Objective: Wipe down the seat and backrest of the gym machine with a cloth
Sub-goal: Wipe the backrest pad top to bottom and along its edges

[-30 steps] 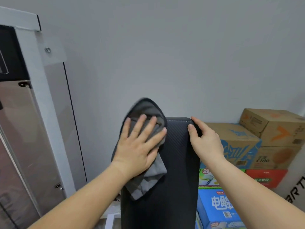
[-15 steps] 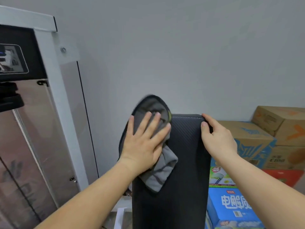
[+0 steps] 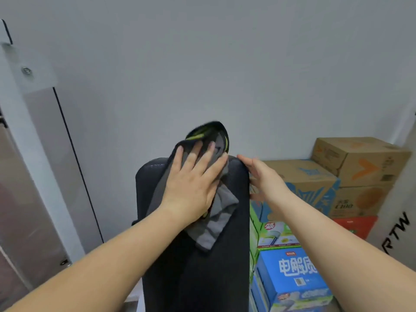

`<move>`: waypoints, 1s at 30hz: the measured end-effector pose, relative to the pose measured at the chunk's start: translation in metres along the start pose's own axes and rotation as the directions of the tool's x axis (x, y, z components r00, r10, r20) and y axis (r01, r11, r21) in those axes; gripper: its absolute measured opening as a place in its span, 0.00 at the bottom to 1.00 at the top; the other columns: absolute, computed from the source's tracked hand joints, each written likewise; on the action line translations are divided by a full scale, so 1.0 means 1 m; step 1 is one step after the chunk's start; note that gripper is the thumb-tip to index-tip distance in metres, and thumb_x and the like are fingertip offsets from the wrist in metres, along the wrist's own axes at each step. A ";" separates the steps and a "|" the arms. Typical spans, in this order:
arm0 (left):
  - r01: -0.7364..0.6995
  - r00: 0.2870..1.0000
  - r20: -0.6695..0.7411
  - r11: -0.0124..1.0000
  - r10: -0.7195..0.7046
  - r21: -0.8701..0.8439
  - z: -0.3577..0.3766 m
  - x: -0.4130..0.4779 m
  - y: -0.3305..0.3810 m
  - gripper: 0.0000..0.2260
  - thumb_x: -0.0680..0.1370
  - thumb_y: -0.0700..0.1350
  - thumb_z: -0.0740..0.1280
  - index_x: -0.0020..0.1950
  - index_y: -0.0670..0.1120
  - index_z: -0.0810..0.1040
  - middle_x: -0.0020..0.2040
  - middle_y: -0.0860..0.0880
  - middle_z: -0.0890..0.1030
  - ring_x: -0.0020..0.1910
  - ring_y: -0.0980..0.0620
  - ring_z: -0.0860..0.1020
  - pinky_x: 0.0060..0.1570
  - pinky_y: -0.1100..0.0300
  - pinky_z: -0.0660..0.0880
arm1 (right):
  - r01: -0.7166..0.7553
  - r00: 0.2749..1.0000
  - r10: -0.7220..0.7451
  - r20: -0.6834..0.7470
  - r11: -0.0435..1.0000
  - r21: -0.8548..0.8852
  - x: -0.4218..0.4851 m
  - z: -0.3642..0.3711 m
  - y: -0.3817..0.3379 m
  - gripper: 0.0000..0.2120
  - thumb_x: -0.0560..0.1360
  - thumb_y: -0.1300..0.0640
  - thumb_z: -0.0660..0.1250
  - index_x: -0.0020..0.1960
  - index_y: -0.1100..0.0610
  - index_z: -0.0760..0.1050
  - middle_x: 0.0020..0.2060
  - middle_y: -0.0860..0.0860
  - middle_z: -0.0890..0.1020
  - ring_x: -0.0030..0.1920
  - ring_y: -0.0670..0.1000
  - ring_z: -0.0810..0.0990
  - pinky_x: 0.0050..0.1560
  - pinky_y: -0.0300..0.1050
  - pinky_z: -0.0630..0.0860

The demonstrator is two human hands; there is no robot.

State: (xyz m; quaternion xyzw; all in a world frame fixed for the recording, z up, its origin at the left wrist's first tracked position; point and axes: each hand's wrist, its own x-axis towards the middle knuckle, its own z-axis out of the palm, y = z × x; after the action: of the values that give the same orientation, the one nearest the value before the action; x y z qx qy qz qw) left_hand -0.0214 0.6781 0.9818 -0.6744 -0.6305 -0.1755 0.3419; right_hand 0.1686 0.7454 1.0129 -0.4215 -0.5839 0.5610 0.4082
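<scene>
A plain grey wall (image 3: 225,64) backs stacked cardboard boxes (image 3: 360,161) at right, a metal-framed panel (image 3: 33,176) at left.

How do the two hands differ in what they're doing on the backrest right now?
The left hand lies flat with fingers spread, pressing the grey cloth against the front of the black backrest; the right hand holds no cloth. The left hand sits on the upper front face, while the right hand is at the top right edge, fingers along the side. Both are bare and up near the top of the backrest.
</scene>
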 end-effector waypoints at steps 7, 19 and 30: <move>-0.183 0.982 0.019 0.979 0.186 -0.094 0.034 -0.018 0.070 0.24 0.78 0.51 0.65 0.75 0.52 0.74 0.84 0.43 0.62 0.83 0.34 0.57 0.80 0.34 0.49 | -0.133 0.976 0.160 -0.149 0.976 0.173 -0.014 -0.029 0.061 0.17 0.85 0.47 0.59 0.63 0.54 0.81 0.62 0.54 0.85 0.58 0.53 0.84 0.56 0.51 0.80; -0.220 0.975 0.005 0.974 0.221 -0.050 0.006 -0.005 -0.011 0.26 0.78 0.43 0.60 0.77 0.48 0.72 0.70 0.41 0.78 0.69 0.35 0.74 0.78 0.35 0.60 | -0.043 0.955 -0.054 -0.291 0.948 -0.316 -0.029 -0.012 0.020 0.19 0.84 0.48 0.59 0.71 0.54 0.75 0.64 0.52 0.81 0.66 0.57 0.79 0.68 0.58 0.75; 0.490 0.858 -0.015 0.825 -0.514 -0.283 -0.021 -0.014 -0.055 0.16 0.85 0.47 0.59 0.72 0.49 0.73 0.55 0.42 0.79 0.51 0.39 0.77 0.51 0.46 0.74 | 0.100 0.924 -0.298 -0.240 0.795 -0.599 -0.013 0.027 0.001 0.21 0.83 0.45 0.63 0.71 0.53 0.78 0.63 0.51 0.85 0.62 0.56 0.82 0.56 0.50 0.77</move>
State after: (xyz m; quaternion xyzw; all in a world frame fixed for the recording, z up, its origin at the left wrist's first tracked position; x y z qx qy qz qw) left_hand -0.0728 0.6517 1.0008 -0.5162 -0.7396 -0.3736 0.2167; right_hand 0.1468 0.7251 1.0107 -0.5460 -0.6927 0.2347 0.4086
